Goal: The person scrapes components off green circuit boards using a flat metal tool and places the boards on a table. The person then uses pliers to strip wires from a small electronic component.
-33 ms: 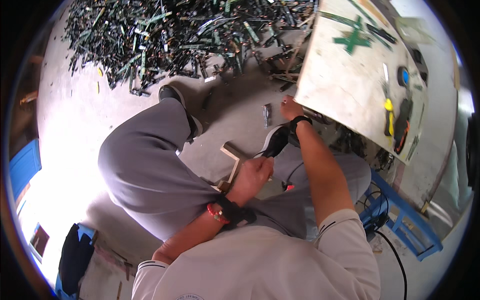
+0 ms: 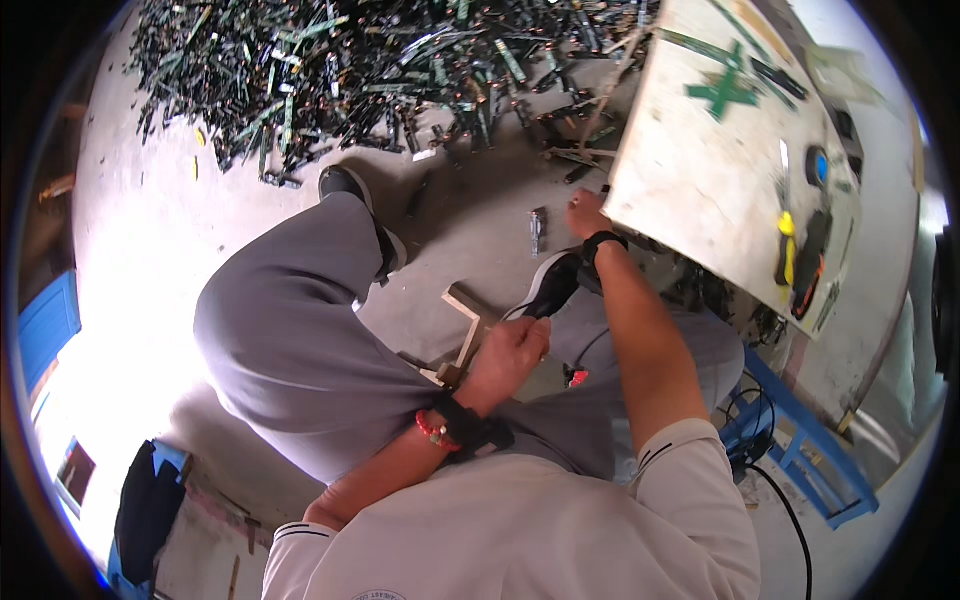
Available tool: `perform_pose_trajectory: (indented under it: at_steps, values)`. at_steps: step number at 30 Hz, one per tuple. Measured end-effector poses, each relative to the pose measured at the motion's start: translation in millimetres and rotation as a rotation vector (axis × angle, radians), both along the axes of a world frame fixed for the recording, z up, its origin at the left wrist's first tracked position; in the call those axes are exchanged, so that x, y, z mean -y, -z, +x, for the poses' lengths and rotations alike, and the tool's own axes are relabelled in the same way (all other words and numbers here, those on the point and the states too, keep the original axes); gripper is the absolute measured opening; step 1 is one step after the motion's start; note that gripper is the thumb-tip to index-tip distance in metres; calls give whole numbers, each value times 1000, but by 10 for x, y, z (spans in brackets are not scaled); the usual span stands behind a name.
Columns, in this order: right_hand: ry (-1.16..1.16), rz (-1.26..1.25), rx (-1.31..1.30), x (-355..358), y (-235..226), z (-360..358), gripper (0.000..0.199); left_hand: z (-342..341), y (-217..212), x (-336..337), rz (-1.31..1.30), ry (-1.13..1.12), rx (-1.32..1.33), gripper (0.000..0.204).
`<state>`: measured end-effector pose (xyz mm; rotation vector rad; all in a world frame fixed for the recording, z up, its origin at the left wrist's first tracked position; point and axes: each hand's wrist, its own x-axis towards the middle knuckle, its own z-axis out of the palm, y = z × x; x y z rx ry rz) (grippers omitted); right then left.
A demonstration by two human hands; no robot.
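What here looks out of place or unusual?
One narrow grey-black piece lies by itself on the grey floor, left of the right hand, apart from the large heap of dark and green strips; it looks stray.

The floor (image 2: pixel 140 330) at far left was bleached nearly white by strong light from that side, while shadow was thrown rightward from the left shoe (image 2: pixel 344 182). The tabletop (image 2: pixel 680 190) was brightly lit. Fine detail on the hands (image 2: pixel 513 352) was softened — and straight edges were bent toward the rim, where the view was ringed in black.
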<state>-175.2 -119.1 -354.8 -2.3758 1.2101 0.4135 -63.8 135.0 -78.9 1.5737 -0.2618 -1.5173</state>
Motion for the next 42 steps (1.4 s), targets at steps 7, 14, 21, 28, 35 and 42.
perform_pose_trajectory:
  at_steps: [7, 14, 21, 28, 35, 42]
  values:
    - [334, 202, -273, 248, -194, 464, 58, 201, 24, 39, 63, -106, 48, 37]
    - [409, 262, -365, 358, -373, 778, 77, 462, -142, 117, 90, -60, 8, 33]
    - [281, 107, -395, 534, 182, 546, 70, 550, -130, 89, 119, -56, 28, 35]
    - [386, 108, 191, -42, 532, 190, 51, 565, -97, 148, 114, -51, 42, 32]
    - [392, 76, 150, -766, 99, 212, 36, 540, -135, 193, 112, -81, -3, 37]
    - [468, 389, 89, -917, 398, -278, 31, 529, -127, 170, 105, -63, -38, 38]
